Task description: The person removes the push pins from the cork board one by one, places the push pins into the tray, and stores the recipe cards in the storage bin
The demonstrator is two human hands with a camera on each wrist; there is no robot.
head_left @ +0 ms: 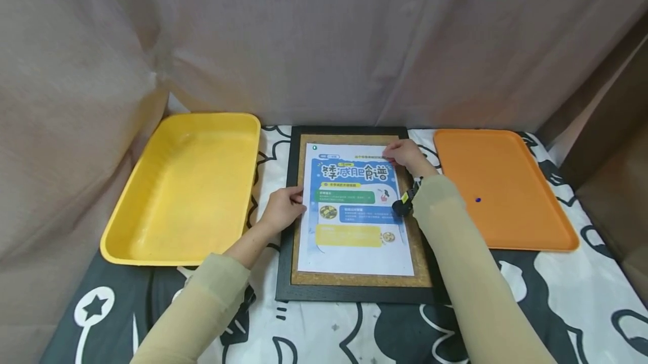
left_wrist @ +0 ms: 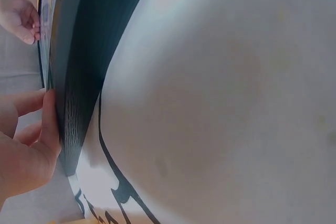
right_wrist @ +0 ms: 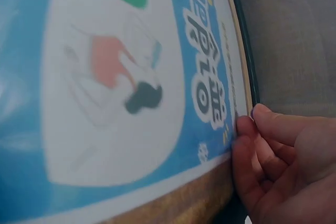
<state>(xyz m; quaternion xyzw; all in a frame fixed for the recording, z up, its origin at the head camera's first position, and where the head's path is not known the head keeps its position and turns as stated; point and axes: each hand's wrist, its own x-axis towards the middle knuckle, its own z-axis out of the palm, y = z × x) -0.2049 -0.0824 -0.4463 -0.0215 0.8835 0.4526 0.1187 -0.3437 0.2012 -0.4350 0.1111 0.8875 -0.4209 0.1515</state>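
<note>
A black-framed cork board (head_left: 354, 294) lies flat between two trays, with a blue and white printed sheet (head_left: 354, 223) on its cork. My left hand (head_left: 297, 200) rests on the sheet's left edge, thumb on the paper and fingers on the frame. In the left wrist view its straight fingers (left_wrist: 50, 121) press against the black frame (left_wrist: 79, 77). My right hand (head_left: 391, 153) sits at the sheet's top right corner. In the right wrist view, thumb and forefinger (right_wrist: 244, 125) pinch a small bluish pin (right_wrist: 252, 113) at the edge of the sheet (right_wrist: 105, 103).
An empty yellow tray (head_left: 152, 246) lies to the left of the board. On the right, an orange tray (head_left: 531, 223) holds one small blue pin (head_left: 477, 200). The black and white patterned cloth (head_left: 557, 308) covers the table, and grey fabric hangs behind and to the left.
</note>
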